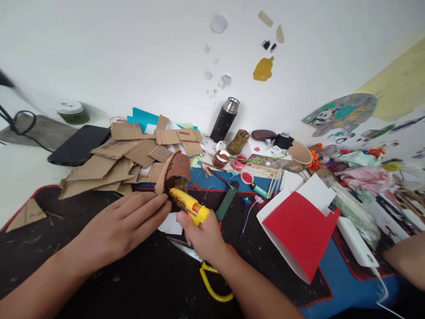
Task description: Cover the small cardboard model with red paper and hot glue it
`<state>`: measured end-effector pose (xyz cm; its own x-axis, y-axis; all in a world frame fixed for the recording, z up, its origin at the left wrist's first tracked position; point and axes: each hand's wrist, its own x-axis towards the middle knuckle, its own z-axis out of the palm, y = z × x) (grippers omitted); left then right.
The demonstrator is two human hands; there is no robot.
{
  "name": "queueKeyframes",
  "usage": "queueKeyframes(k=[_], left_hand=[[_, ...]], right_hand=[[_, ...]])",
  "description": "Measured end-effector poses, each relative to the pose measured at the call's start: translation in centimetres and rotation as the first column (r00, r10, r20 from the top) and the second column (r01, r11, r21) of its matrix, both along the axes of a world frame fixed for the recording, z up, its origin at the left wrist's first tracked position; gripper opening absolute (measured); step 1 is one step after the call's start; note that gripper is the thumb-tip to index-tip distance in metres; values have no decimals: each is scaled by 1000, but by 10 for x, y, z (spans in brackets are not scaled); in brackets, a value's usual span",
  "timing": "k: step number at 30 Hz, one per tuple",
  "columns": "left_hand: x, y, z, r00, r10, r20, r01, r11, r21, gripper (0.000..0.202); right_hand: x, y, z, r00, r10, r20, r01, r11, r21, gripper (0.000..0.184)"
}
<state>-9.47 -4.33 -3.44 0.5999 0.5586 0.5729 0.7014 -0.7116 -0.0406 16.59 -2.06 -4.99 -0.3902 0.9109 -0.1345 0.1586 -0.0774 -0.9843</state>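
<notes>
My left hand [129,223] has its fingers pressed together at the lower edge of a curved brown cardboard piece [179,167], steadying it; the thumb is hidden. The piece stands tilted, with its hollow side toward the right. In my right hand [206,235] is a yellow glue gun [189,205], smeared with brown stains. Its nozzle points up and left, at the inner lower edge of the cardboard piece. Scissors [215,290] with yellow handles lie partly beneath my right wrist. A small white paper [171,223] lies between the hands.
Flat cardboard scraps [99,166] are heaped at the left, beside a black tablet-like object [79,145]. A black thermos [225,119] stands by the wall. Right of me are a green cutter [227,200], red card [299,230] and a white power strip [357,241]. Another person's arm [407,261] reaches in.
</notes>
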Motion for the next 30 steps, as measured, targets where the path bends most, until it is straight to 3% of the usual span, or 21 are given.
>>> queueKeyframes(k=[4,8,11,15,20,23,26,30], left_hand=[[-13,9,9,993,89,72,-90,996,3,50],[-21,25,23,962,208,176,-236,958,160,33],[-24,33,28,876,314,367,-409,887,216,17],[-25,37,28,737,404,542,-550,825,134,5],[-24,37,25,697,407,590,-537,842,53,9],[-23,34,26,696,407,592,-499,867,-9,7],[-20,29,29,684,478,551,-486,862,-144,10],[-17,26,31,686,478,548,-480,864,-153,11]], right_hand=[[0,-1,2,997,-30,-75,24,996,-85,61],[0,3,9,986,-60,-153,51,997,-62,68],[2,8,11,983,-101,-153,100,995,-12,65],[8,13,11,993,-97,-69,106,985,133,46],[12,16,16,981,-88,172,22,936,351,31],[10,18,20,952,-91,293,-20,934,356,31],[7,21,20,927,-85,366,-55,933,356,31],[9,24,17,916,-118,384,-40,925,378,38]])
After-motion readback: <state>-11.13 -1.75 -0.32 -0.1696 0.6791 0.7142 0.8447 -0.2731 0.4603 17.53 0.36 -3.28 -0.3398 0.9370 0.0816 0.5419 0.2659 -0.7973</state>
